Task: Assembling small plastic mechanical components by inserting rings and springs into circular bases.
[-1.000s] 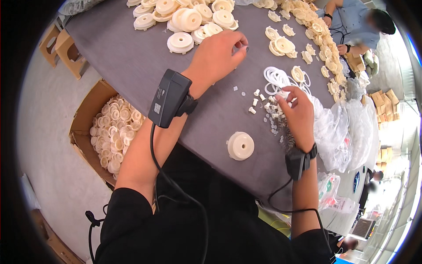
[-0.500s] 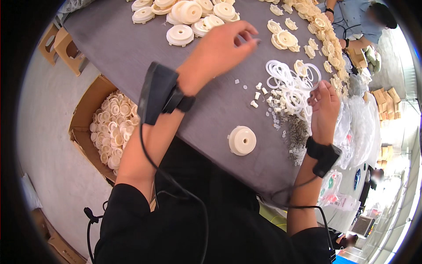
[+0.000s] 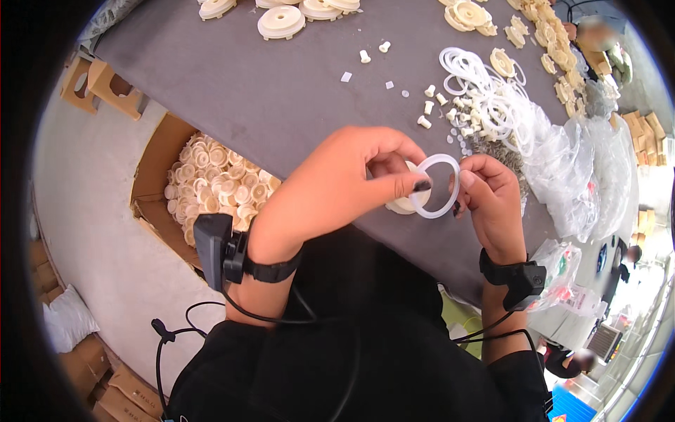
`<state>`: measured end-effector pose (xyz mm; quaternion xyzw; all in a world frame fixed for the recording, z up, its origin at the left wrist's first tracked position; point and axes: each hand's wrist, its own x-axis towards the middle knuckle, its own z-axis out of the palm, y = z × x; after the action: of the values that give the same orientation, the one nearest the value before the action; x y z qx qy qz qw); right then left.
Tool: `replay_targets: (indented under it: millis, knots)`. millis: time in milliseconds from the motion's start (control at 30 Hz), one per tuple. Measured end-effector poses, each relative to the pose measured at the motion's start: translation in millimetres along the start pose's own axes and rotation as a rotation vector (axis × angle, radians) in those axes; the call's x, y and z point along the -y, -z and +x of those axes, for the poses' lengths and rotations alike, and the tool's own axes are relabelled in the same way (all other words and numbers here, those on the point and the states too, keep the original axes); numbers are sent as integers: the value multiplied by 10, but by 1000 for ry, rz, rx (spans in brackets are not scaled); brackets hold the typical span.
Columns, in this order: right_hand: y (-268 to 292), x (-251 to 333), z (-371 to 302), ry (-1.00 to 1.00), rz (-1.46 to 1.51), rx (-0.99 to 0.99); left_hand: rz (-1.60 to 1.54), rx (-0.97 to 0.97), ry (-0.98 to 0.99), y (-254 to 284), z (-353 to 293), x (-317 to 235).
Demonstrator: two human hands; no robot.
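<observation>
A translucent white ring is held up between my two hands over the near edge of the table. My left hand is closed, its thumb and fingers pinching the ring's left side. On the opposite side, my right hand grips the ring between thumb and fingertips. Behind the ring and partly covered by my left fingers lies a round cream plastic disc. A tangled heap of similar white rings lies beyond my right hand, with small white plugs beside it.
Cream stepped discs sit at the table's far side, and thinner cream parts line the right. A pile of small metal pieces borders clear plastic bags. Left of the table, a cardboard box holds many cream parts.
My left hand has come back from the far discs toward me. My right hand has drawn a ring from the heap, and both hands now hold it above the near disc.
</observation>
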<state>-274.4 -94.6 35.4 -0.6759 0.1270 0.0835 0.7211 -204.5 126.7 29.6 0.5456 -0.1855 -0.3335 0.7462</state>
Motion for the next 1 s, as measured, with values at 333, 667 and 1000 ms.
replay_targets:
  millis: [333, 667, 1000]
  knots:
    - [-127, -215, 15, 427, -709, -147, 882, -290, -120, -115, -144, 194]
    - [12, -170, -21, 252, -528, 53, 940, -288, -101, -193, -214, 220]
    - [18, -203, 9, 351, -652, 42, 1024, -241, -92, -192, -203, 224]
